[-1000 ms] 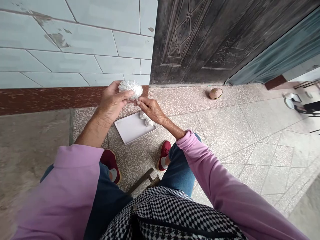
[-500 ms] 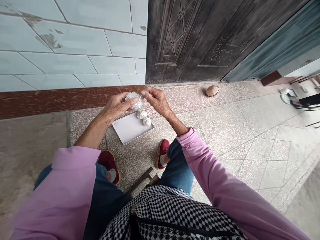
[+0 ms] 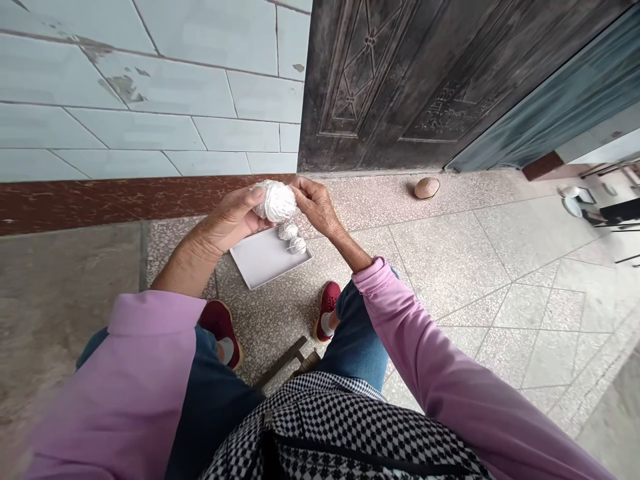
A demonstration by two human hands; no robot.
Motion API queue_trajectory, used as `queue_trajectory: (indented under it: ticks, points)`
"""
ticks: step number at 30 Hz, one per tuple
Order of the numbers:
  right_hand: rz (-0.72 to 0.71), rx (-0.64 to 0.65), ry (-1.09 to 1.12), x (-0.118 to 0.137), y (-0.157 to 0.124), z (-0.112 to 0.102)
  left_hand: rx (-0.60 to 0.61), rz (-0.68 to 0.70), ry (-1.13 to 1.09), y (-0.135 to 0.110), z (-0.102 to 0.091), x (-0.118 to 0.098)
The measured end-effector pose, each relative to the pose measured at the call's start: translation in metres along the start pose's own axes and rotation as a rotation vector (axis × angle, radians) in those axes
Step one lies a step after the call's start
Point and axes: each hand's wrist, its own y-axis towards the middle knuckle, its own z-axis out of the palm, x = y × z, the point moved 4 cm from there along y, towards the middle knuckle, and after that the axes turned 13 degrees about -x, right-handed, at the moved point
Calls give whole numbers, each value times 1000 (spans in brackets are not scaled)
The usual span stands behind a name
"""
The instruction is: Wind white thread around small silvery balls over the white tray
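A large ball of white yarn sits in my left hand, thumb on top and fingers beneath it. Close against the ball's right side is my right hand, its thumb and forefinger pinched together on the yarn strand; the strand itself is hardly visible there. Below the hands, a shallow white box lid lies on the floor. Two smaller balls of white yarn, one partly behind the other, rest at its right end.
A tiled wall and a dark carved door stand ahead. An oval pinkish object lies on the floor by the door. My red shoes flank the lid, and part of a wooden stool shows below.
The yarn ball has turned in my left hand and shows more of its surface, as the left fingers opened wider around it. My right hand stays beside it, slightly lower.
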Motion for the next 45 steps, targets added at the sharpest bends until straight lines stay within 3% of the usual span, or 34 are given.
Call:
queue_trajectory:
  ticks: [7,11,16,22,25,31,35,39,45]
  points:
    - [50,77,-119,-4,-5,8,-92,108,-54,9,-4,-10]
    - [55,151,-162,-2,-10,10,-142,144,-51,22,-7,-2]
    - [26,319,-184,0,-20,16,-319,169,-136,39,-14,10]
    - [-19,379,-164,7,-22,14,-421,171,30,38,-12,13]
    - [-8,323,-151,13,-18,5,-369,186,167,30,-10,6]
    - [22,154,-134,21,-8,-12,-99,128,427,9,-5,-4]
    - [44,95,-86,22,-5,-13,51,-17,303,-2,-4,-4]
    - [48,68,-48,19,-4,-9,126,-108,145,-6,-4,-1]
    - [4,38,63,10,2,-3,119,-34,-70,-1,-4,-4]
